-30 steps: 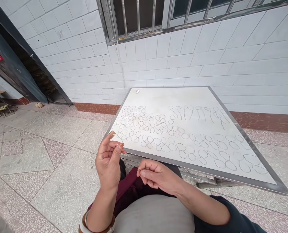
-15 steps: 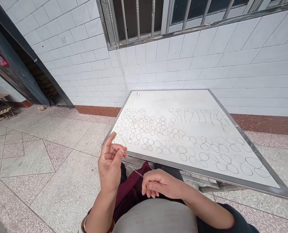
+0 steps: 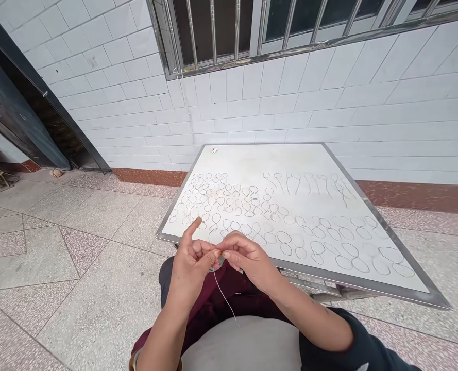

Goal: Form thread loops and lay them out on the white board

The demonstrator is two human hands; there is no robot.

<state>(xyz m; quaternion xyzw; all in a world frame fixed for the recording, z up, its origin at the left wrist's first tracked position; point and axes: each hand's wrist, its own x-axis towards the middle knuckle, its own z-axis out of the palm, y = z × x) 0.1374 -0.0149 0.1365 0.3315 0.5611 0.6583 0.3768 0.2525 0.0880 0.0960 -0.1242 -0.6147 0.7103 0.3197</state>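
A thin pale wire hangs from between my fingertips and curves down over my lap. My left hand pinches it between thumb and fingertips, with the index finger raised. Touching it from the right, my right hand has its thumb and fingertips pressed together at the same spot; what they pinch there is too small to tell. Both hands are over my lap at the near edge of a white board with a grey metal rim. Many wire loops, single and joined, lie in rows on the board.
A small white and red item sits at the board's far left corner. Behind the board stands a white tiled wall with a barred window. To the left are a dark doorway, a ball on the tiled floor, and a low bench.
My right hand has moved up and left to meet my left hand, which has shifted right and slightly down. The wire now hangs downward, and the view has turned slightly.
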